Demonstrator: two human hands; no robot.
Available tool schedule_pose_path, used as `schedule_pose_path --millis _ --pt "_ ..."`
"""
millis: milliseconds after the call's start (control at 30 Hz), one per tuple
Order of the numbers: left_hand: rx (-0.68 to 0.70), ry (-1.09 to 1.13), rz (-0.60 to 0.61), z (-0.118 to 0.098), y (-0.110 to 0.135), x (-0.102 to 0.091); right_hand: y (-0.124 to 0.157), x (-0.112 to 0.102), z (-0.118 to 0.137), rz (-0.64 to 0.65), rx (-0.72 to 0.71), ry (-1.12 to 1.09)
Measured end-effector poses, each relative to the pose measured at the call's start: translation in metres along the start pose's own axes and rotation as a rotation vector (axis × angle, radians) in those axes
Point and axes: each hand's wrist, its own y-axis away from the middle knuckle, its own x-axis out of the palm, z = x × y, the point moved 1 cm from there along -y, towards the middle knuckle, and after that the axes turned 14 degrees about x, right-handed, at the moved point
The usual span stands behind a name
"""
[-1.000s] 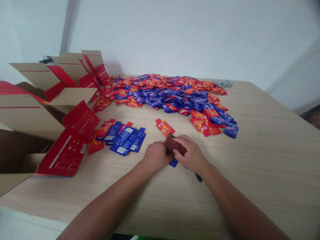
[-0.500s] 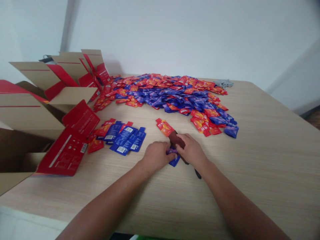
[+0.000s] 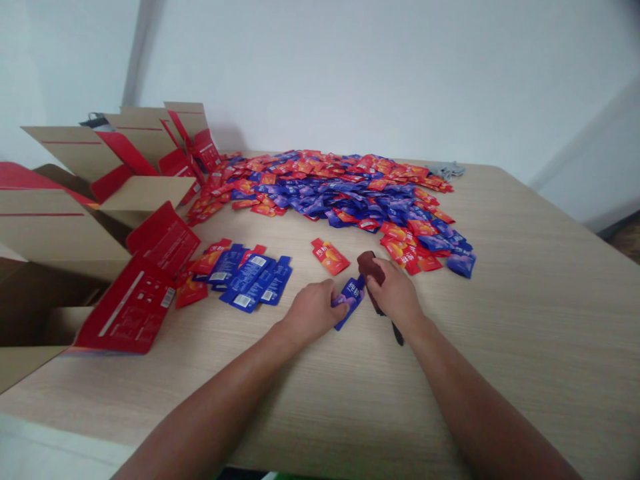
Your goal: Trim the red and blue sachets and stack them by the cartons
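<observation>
My left hand is closed on the near left edge of a blue-purple sachet, thumb on its printed face. The sachet lies on or just above the table, tilted to the right. Fingers of my right hand wrap round a flat, dark brown object. A narrow black end of that object pokes out below the palm; its kind does not show clearly. Just beyond my hands, an orange-red sachet lies face up by itself. Left of my left hand is a small overlapping group of blue sachets and red ones.
A long heap of red and blue sachets spreads across the back of the table. Open cardboard boxes with red flaps crowd the left side. A grey cloth-like item lies behind the heap, near the wall.
The brown object has been drawn off the orange-red sachet and moved right with my right hand. More of the blue sachet's front now shows in my left hand.
</observation>
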Motion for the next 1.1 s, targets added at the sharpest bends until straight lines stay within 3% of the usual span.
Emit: schedule_pose_path --millis 200,400,533,600,767,933,1100 --pt "0.2 -0.056 -0.157 -0.002 -0.002 -0.005 -0.003 0.0 -0.008 -0.053 0.06 -0.159" --pt "0.283 -0.155 -0.006 -0.011 0.003 0.006 -0.004 -0.011 -0.004 -0.191 0.173 -0.318" --pt "0.306 -0.176 0.041 -0.016 0.005 0.013 0.005 -0.024 0.007 -0.299 0.073 -0.372" --pt "0.33 -0.141 0.027 -0.015 0.005 0.017 0.012 -0.026 0.014 -0.239 -0.043 -0.415" --pt "0.432 0.031 -0.032 -0.005 0.0 0.024 0.028 -0.015 0.029 0.103 -0.308 -0.414" --pt "0.456 0.115 -0.007 0.002 -0.004 0.02 0.028 -0.004 0.026 0.204 -0.279 -0.261" --pt "0.477 0.108 0.026 0.0 -0.004 0.015 0.02 -0.001 0.018 0.151 -0.174 -0.111"
